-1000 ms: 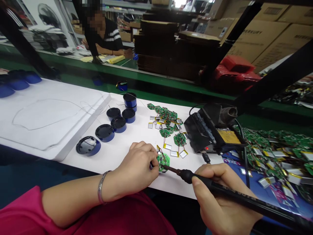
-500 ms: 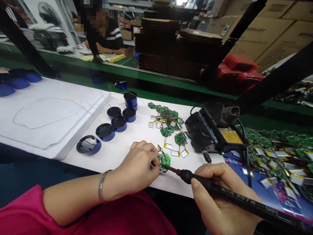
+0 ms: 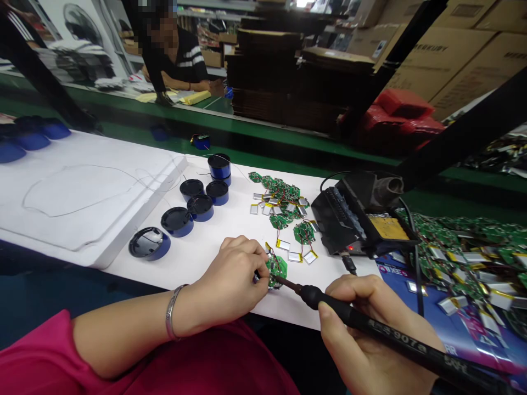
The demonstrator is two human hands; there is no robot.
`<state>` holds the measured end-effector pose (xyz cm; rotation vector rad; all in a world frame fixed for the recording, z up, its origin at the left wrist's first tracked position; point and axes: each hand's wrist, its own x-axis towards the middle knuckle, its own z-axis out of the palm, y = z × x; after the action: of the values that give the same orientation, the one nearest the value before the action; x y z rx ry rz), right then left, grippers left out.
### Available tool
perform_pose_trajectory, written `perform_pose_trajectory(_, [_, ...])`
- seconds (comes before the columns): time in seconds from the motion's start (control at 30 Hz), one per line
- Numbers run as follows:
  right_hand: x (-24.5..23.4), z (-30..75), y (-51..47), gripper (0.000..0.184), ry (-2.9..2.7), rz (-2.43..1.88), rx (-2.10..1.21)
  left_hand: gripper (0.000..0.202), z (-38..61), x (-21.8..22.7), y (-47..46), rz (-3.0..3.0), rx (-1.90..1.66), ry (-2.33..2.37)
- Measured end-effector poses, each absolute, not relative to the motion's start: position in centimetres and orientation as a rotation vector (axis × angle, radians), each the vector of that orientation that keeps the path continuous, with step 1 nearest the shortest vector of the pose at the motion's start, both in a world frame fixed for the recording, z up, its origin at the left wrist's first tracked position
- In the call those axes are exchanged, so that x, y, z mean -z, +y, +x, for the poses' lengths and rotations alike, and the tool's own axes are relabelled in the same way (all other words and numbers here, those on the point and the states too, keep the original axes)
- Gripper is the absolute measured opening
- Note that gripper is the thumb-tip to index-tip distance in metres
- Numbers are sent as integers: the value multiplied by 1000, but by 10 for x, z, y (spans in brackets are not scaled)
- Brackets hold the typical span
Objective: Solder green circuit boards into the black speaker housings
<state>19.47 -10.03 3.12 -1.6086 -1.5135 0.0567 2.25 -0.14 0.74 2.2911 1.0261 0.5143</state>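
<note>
My right hand [image 3: 379, 329] is closed around a black soldering iron [image 3: 387, 332], held like a pen. Its dark tip reaches a green circuit board [image 3: 280, 267] near the front edge of the white work surface. Bent fingers of my left hand [image 3: 236, 277] grip that board at its left side; they partly hide it, along with something dark blue beneath. Just beyond lie another green board [image 3: 303, 232] and several small silver battery cells [image 3: 295, 257] with yellow ends and red wires. A larger pile of boards [image 3: 280, 192] with cells sits farther back.
Several round blue cases [image 3: 177, 220] with black insides stand left of my hands, beside a white foam slab [image 3: 82, 192] with thin wire on it. A black soldering station [image 3: 341, 216] with a yellow sponge [image 3: 387, 228] stands right. Many boards [image 3: 465, 252] heap beyond it. Across the bench sits a person.
My right hand and the soldering iron have shifted slightly left. A red light now shows on the soldering station. My left hand stays on the circuit board.
</note>
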Motion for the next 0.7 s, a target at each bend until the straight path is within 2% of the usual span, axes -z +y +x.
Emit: perform_pose_trajectory(0.7, [-29, 194, -106, 9, -1482, -1602, 4, 15, 22, -7, 0, 2294, -482, 1021])
